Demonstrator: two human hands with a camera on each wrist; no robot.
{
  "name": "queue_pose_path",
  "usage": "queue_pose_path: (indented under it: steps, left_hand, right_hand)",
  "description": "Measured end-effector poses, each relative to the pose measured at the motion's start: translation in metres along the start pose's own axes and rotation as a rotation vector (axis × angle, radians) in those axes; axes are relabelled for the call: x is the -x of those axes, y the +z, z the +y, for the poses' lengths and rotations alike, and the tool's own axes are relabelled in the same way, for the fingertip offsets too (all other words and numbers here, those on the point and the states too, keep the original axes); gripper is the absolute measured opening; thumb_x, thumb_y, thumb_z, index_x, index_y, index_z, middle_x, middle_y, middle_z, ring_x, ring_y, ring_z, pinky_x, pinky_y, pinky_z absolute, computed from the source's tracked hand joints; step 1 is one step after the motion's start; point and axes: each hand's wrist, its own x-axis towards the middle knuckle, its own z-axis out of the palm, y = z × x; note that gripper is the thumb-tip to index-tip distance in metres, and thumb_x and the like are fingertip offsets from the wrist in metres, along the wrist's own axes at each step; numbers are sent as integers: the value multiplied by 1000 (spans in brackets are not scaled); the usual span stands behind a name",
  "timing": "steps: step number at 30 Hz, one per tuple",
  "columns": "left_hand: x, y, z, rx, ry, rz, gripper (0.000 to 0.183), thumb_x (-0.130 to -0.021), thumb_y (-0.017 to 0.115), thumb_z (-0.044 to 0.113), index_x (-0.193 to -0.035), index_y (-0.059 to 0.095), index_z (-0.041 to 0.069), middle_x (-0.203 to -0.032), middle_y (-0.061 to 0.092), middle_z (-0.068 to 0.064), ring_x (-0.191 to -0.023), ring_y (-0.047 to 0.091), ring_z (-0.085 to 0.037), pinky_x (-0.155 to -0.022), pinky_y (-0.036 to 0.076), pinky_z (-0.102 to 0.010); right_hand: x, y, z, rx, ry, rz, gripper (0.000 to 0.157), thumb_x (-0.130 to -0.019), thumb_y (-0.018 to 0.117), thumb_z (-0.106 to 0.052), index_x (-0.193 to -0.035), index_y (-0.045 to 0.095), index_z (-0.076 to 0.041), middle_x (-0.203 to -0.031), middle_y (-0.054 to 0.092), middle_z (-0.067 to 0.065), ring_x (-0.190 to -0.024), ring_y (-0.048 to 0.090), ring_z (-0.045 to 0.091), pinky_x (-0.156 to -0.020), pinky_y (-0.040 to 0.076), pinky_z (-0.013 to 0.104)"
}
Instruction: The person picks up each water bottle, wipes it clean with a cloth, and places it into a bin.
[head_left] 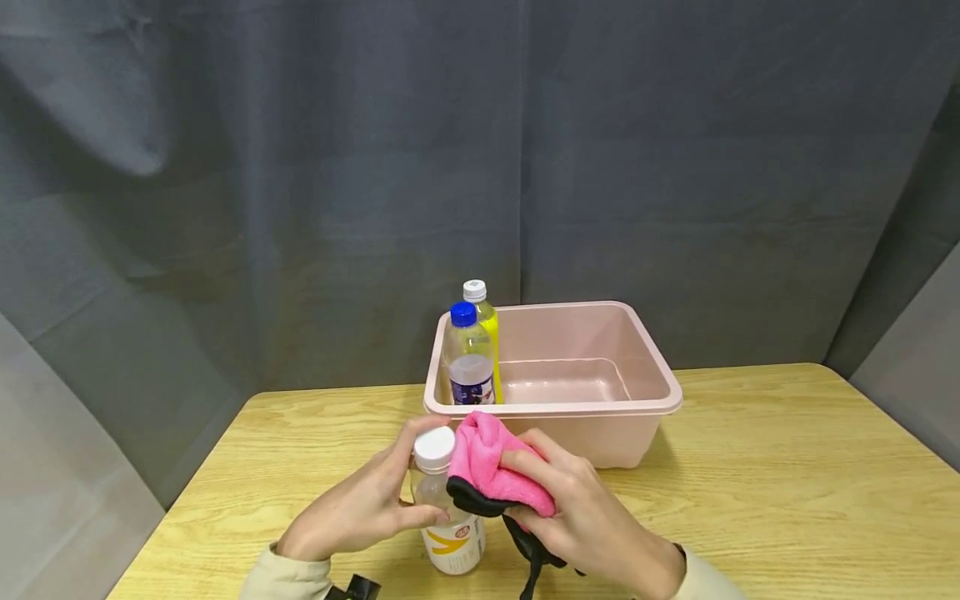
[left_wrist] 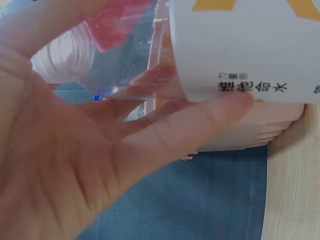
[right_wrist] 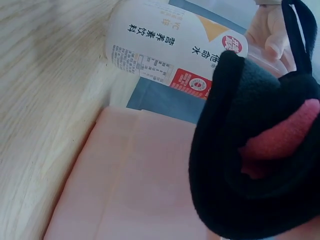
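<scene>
My left hand (head_left: 367,504) grips a clear plastic drink bottle (head_left: 454,546) around its upper part, thumb on the near side. The bottle stands upright on the table, with a white cap (head_left: 434,448) and a white label bearing a yellow mark. In the left wrist view, the thumb lies across the edge of the label (left_wrist: 240,50). A pink cloth (head_left: 487,458) with black edging and a dangling black loop is bunched in my right hand (head_left: 581,508). The cloth overlaps the bottle's right side in the head view. Its black edge (right_wrist: 210,150) fills much of the right wrist view.
Behind the hands sits a pale pink plastic bin (head_left: 555,409). Inside its left end stand a blue-capped bottle (head_left: 471,367) and, behind it, a white-capped bottle (head_left: 487,321) with a yellow label. A dark grey curtain (head_left: 375,208) hangs behind the wooden table (head_left: 765,467).
</scene>
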Motion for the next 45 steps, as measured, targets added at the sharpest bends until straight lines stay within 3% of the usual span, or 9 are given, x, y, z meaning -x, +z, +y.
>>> queue_pose_path:
  steps: [5,12,16,21,24,32,35,39,45]
  left_hand:
    - [0,0,2,-1,-25,-4,82,-88,79,8,-149,26,18,-139,54,-8,-122,56,-23,-103,48,-47]
    - [3,0,3,-25,-31,0,78,-91,79,17,-148,25,18,-130,57,-9,-118,58,-27,-98,51,-54]
    - [3,0,1,-39,-29,8,79,-90,80,16,-148,26,19,-129,57,-7,-117,59,-25,-97,52,-52]
    - [3,1,-1,-26,-19,6,80,-89,79,14,-148,25,20,-129,57,-8,-116,59,-25,-96,53,-49]
    - [3,2,-1,-17,-15,2,81,-89,80,14,-148,25,20,-130,56,-9,-116,59,-25,-97,52,-48]
    - [5,-1,2,-45,-33,0,79,-91,78,21,-149,24,20,-133,55,-11,-118,59,-28,-98,52,-47]
    - [5,-1,2,-43,-46,0,80,-91,79,20,-149,24,17,-134,55,-11,-118,58,-28,-99,51,-47]
    - [5,-1,1,-33,-52,-3,80,-90,79,19,-148,25,15,-131,57,-9,-117,59,-27,-97,52,-48]
    - [5,-2,3,-44,-34,-4,79,-92,78,21,-149,24,18,-132,56,-12,-117,60,-29,-96,53,-48]
  right_hand:
    - [0,-4,0,22,17,-53,43,-72,77,5,-105,65,-20,-101,56,-7,-79,55,4,-72,47,15]
    - [5,-5,4,83,58,-164,44,-70,80,5,-103,67,-22,-94,51,-10,-73,50,2,-64,45,15]
    - [13,-1,9,187,96,-312,38,-71,83,-1,-97,67,-22,-90,48,-10,-72,46,3,-62,43,19]
    - [24,10,14,267,153,-611,30,-74,84,-9,-93,68,-25,-85,48,-11,-67,45,3,-58,41,23]
    - [28,13,16,266,191,-695,30,-74,84,-7,-95,70,-25,-83,47,-11,-64,43,2,-57,41,22]
    - [26,13,17,266,174,-679,35,-73,85,-5,-101,72,-22,-86,52,-9,-66,44,1,-59,44,22]
    - [23,12,16,271,148,-636,36,-73,85,-6,-102,72,-22,-88,55,-8,-67,48,2,-60,46,22]
    - [16,4,12,267,69,-469,37,-72,86,-6,-100,69,-23,-89,54,-8,-68,49,3,-62,46,19]
    - [3,-4,4,148,-29,-78,50,-65,81,6,-110,70,-15,-98,59,-2,-76,57,9,-69,50,18]
